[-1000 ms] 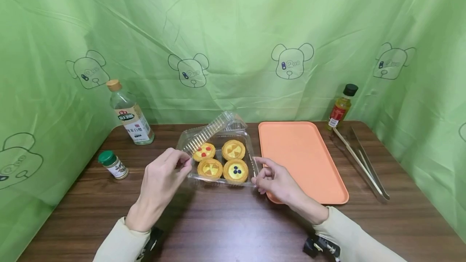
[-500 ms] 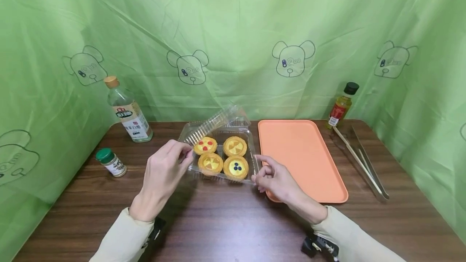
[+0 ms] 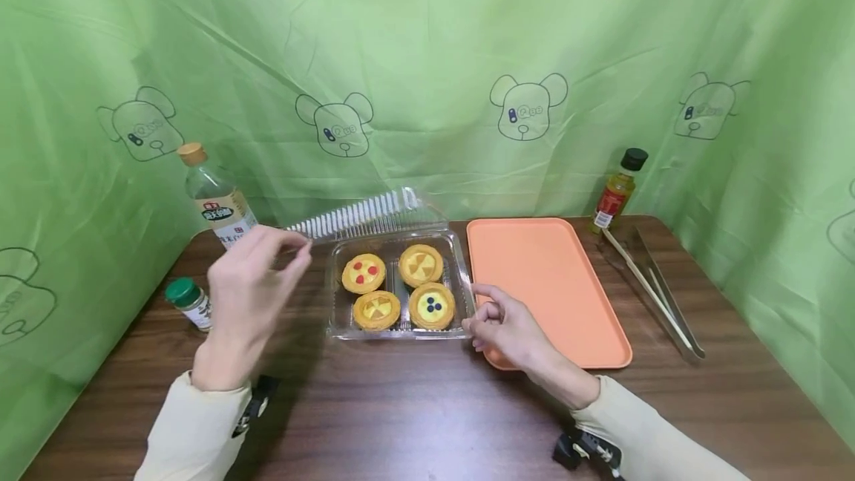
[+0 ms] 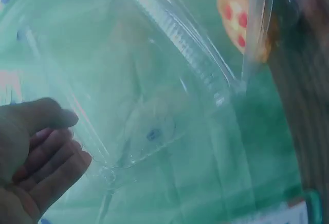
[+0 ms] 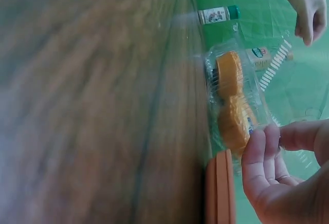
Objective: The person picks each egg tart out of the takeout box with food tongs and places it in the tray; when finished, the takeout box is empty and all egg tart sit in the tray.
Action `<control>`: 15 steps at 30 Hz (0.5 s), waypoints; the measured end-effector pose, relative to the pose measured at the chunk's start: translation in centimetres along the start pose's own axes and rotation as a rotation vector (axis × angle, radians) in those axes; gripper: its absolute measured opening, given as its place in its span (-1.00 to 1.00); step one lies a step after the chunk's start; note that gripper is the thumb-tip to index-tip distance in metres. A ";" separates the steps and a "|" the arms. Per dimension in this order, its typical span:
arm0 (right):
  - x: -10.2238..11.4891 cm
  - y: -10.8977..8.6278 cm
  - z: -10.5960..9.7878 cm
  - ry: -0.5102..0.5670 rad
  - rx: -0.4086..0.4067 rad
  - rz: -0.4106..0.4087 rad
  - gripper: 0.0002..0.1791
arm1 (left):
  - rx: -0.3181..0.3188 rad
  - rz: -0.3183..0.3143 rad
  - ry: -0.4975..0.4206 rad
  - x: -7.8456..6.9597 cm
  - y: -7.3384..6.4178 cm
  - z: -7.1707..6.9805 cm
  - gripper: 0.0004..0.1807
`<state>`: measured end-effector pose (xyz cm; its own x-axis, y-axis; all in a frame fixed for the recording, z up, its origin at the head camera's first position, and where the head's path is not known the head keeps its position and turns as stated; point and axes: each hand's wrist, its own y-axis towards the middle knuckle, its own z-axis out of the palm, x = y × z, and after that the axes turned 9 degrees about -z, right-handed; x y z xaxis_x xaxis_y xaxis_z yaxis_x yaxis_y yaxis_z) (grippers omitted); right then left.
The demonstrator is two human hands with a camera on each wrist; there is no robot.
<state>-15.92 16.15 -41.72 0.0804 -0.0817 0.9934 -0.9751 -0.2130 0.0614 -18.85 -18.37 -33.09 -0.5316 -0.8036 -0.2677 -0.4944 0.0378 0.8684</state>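
A clear plastic clamshell container (image 3: 341, 318) sits on the table with several egg tarts (image 3: 430, 306) in it; toppings are red dots, dark blue dots and wedge shapes. Its ribbed transparent lid (image 3: 357, 217) is tilted up at the back, leaning toward the left. My left hand (image 3: 250, 303) pinches the lid's edge between thumb and fingers, raised left of the container; the lid (image 4: 180, 34) spreads beyond this hand in the left wrist view. At the container's right front corner, my right hand (image 3: 510, 332) grips the rim with thumb and fingers, close to the orange tray (image 3: 548, 288).
Behind my left hand stands a vinegar bottle (image 3: 217, 199), partly hidden by it. A green-capped shaker (image 3: 190, 303) is at the left. Tongs (image 3: 651, 292) lie right of the tray, near an oil bottle (image 3: 613, 195). Green cloth (image 3: 427, 43) surrounds the table.
My left hand has swung left and up, carrying the lid from over the tarts to farther open. The right hand stays at the container's rim. The view has shifted slightly.
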 end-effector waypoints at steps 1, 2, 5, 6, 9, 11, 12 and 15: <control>0.0 0.0 0.1 0.003 0.005 0.002 -0.25 | 0.026 0.021 -0.003 0.0 0.0 0.0 -0.79; 0.0 0.0 0.1 0.000 0.012 -0.004 -0.24 | 0.058 0.043 -0.005 0.0 0.0 0.0 -0.78; 0.0 0.1 0.1 -0.045 0.020 -0.040 -0.25 | 0.084 0.065 -0.016 0.0 -0.1 0.2 -0.77; 0.0 0.1 0.1 -0.066 0.025 -0.053 -0.25 | 0.074 0.064 -0.018 0.1 -0.1 0.2 -0.77; 0.1 0.1 -0.1 -0.153 0.031 -0.105 -0.24 | 0.035 0.070 -0.020 0.6 0.1 0.1 -0.76; 0.2 0.2 -0.2 -0.205 0.027 -0.145 -0.23 | 0.021 0.070 -0.011 1.2 0.4 0.0 -0.77; 0.2 0.2 -0.3 -0.221 0.025 -0.164 -0.24 | 0.013 0.066 -0.007 1.5 0.5 0.0 -0.78; 0.1 0.2 -0.4 -0.247 0.033 -0.216 -0.29 | -0.013 0.023 -0.001 2.4 0.8 -0.2 -0.79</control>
<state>-16.14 16.49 -41.61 0.3359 -0.2638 0.9042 -0.9232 -0.2823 0.2607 -20.35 -20.45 -32.98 -0.5433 -0.8020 -0.2481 -0.4733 0.0485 0.8796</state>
